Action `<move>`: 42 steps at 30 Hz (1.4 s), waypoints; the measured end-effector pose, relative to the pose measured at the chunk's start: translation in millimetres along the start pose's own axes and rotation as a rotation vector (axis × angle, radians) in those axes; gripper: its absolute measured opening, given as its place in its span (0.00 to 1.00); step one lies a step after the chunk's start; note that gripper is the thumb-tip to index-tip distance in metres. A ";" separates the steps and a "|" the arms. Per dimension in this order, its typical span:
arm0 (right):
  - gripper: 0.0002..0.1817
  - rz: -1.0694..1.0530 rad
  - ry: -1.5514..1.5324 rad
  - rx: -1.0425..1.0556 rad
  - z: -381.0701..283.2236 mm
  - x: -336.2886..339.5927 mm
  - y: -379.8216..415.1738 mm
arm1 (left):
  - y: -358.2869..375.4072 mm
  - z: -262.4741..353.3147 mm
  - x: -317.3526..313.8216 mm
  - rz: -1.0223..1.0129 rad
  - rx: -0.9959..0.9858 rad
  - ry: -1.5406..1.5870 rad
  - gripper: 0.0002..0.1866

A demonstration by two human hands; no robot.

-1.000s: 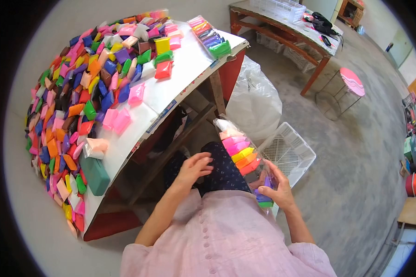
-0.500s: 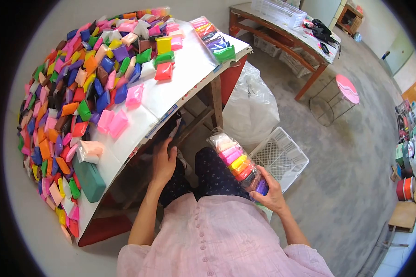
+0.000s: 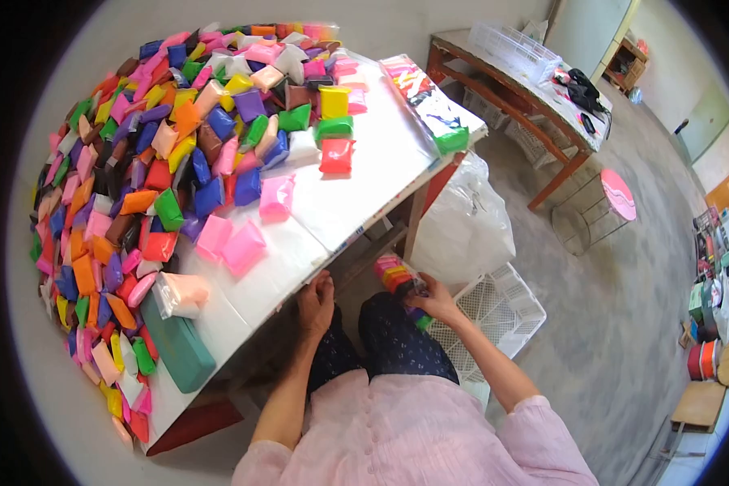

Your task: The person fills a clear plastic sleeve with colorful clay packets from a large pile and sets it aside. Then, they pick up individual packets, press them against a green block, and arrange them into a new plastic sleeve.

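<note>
My right hand (image 3: 436,300) is closed around a clear bag of colourful soft packets (image 3: 394,274), pink, yellow, orange, red, dark and green, low over my right knee. Part of the bag is hidden behind the fingers. Just below the front edge of the white table (image 3: 312,219), my left hand (image 3: 317,302) is above my left knee with its fingers curled together; whatever they hold, if anything, cannot be made out. Another filled bag of packets (image 3: 425,101) lies at the table's right end, a green packet at its near end.
A large heap of small coloured packets (image 3: 138,186) covers the table's left side, beside a green box (image 3: 174,344). A white plastic basket (image 3: 514,312) and a clear plastic sack (image 3: 470,223) stand on the floor. Beyond are a pink stool (image 3: 617,194) and a wooden table (image 3: 494,85).
My right hand has moved the bag forward and left, lower towards the table's underside. My left hand has gone from spread fingers to curled ones. The view has shifted.
</note>
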State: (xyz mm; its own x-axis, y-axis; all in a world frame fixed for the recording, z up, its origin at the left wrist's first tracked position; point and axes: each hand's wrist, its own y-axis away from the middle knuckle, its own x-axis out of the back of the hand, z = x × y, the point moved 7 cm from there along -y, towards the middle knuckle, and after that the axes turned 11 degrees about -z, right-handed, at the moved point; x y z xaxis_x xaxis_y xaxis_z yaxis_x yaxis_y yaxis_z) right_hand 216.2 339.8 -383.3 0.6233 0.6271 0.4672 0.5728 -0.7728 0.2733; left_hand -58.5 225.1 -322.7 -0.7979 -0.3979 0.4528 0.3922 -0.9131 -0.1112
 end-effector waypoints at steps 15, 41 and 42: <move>0.22 0.012 -0.044 0.062 7.8 -193.7 -222.4 | 41.0 -26.3 -10.7 -0.131 -0.159 -0.770 0.25; 0.16 -0.103 0.293 -0.326 19.4 -235.8 -328.3 | 23.4 9.4 17.8 -0.151 -0.079 -0.640 0.24; 0.16 -0.107 0.289 -0.305 17.7 -230.8 -319.9 | 23.7 9.9 16.6 -0.144 -0.084 -0.633 0.24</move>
State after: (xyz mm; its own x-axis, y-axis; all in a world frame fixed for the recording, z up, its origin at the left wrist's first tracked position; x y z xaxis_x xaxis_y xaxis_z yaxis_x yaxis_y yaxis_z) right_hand -101.5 443.9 -593.4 0.3691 0.6858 0.6273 0.4158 -0.7255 0.5485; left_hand -57.9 197.8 -309.0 -0.4060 -0.1657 0.8987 0.2439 -0.9674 -0.0681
